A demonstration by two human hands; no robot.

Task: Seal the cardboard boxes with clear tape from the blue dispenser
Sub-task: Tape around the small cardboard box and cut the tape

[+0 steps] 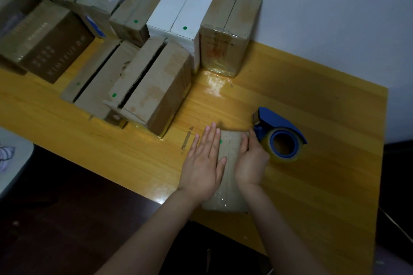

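Observation:
A small brown cardboard box (228, 176) lies near the front edge of the yellow wooden table (312, 100), with clear tape along its top seam. My left hand (204, 163) presses flat on the box's left half, fingers straight. My right hand (251, 163) rests against the box's right side, fingers straight along its edge. The blue tape dispenser (277, 131) with a roll of clear tape lies on the table just right of my right hand, apart from it.
Two brown boxes with open top seams (154, 87) (98, 78) stand left of centre. Behind them, against the white wall, a row of brown and white boxes (183, 13) and a taped box (230, 29). Dark floor lies below the table's front edge.

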